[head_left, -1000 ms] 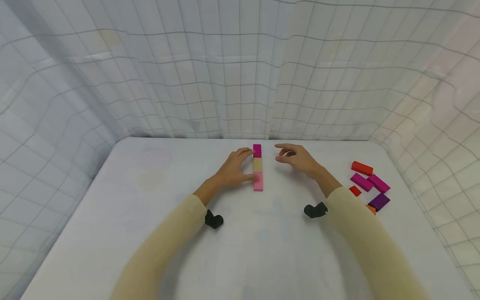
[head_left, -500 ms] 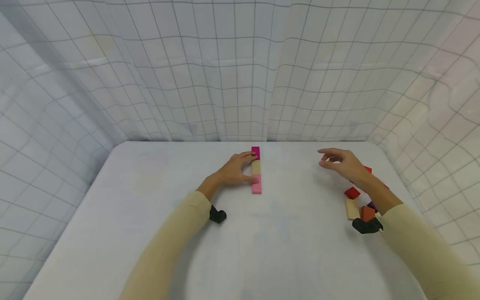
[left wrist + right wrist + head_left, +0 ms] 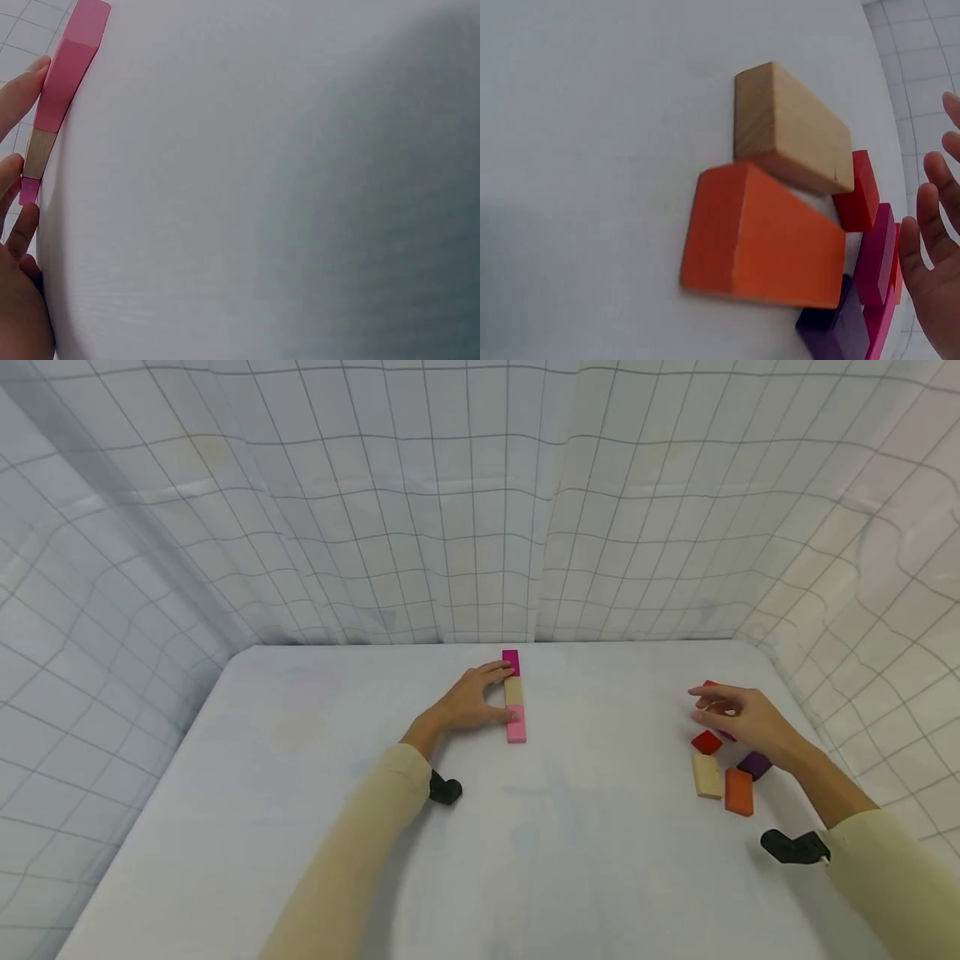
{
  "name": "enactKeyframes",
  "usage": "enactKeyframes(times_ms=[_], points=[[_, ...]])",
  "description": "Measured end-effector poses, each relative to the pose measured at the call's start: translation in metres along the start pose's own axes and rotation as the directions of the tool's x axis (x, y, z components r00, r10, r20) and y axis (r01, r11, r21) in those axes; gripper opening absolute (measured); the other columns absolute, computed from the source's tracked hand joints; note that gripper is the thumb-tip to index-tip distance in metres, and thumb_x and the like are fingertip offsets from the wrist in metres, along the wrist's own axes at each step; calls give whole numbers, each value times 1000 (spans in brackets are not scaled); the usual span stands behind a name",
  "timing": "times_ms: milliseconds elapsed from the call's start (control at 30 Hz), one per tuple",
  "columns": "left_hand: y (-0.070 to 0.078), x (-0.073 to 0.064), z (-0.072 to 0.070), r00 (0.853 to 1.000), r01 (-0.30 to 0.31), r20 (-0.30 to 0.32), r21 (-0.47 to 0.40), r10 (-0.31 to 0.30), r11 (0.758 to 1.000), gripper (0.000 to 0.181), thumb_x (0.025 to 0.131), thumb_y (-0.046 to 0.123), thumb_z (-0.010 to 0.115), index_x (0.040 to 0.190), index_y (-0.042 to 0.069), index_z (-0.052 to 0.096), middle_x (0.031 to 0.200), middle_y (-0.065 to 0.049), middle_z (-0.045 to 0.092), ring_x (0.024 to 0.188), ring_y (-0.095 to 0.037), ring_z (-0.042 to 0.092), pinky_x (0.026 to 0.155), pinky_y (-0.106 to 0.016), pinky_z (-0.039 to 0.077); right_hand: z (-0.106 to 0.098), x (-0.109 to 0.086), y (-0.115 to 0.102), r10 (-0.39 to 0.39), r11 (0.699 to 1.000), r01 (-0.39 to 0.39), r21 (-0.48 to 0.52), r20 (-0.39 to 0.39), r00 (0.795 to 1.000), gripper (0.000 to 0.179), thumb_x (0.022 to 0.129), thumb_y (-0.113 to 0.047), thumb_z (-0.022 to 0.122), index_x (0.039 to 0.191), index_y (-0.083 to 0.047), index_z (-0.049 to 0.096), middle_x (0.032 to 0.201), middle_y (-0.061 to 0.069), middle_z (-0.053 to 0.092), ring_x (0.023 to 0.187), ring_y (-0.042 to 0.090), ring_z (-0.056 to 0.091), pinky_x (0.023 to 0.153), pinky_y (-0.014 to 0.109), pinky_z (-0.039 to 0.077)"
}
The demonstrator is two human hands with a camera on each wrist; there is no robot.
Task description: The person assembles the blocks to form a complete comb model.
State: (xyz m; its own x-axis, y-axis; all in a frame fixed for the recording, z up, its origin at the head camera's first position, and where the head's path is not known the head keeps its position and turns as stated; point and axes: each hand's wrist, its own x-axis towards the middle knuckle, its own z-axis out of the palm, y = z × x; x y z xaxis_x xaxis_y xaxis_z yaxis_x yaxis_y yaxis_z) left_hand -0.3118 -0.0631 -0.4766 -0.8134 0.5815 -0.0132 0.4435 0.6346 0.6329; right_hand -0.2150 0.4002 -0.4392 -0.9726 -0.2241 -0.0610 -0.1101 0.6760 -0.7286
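Note:
My left hand reaches over a straight row of three blocks: a magenta block at the far end, a plain wooden block in the middle, a pink block nearest me. Its thumb touches the pink block and its fingertips are at the magenta one. My right hand, fingers loosely bent and holding nothing, hovers over a loose group of blocks at the right. Around it lie a red block, a wooden block, an orange block and a purple block. Magenta blocks are partly hidden beneath it.
The white table carries all the blocks. White grid-patterned curtains hang behind it and along both sides. A black device sticks out at my right wrist, and another at my left.
My right hand has moved right, from beside the row to over the loose blocks, uncovering the wooden and orange ones. My left hand has stayed at the row.

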Motion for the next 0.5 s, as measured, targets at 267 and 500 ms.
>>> enactKeyframes(times_ms=[267, 500], points=[[1, 2, -2, 999, 30, 27, -4, -30, 1000, 87, 90, 42, 78, 162, 14, 37, 170, -3, 24, 154, -33, 20, 123, -50, 20, -4, -18, 16, -65, 990, 76, -122, 96, 993, 32, 99, -5, 67, 130, -1, 68, 115, 11, 69, 96, 13, 60, 79, 23, 55], [0, 4, -1, 998, 48, 44, -4, -48, 999, 87, 90, 42, 78, 163, 16, 36, 170, -2, 23, 154, -33, 20, 123, -51, 20, -1, -21, 15, -153, 975, 177, -138, 167, 974, 35, 89, 6, 70, 122, -7, 73, 119, 11, 62, 92, 22, 59, 73, 27, 57]])
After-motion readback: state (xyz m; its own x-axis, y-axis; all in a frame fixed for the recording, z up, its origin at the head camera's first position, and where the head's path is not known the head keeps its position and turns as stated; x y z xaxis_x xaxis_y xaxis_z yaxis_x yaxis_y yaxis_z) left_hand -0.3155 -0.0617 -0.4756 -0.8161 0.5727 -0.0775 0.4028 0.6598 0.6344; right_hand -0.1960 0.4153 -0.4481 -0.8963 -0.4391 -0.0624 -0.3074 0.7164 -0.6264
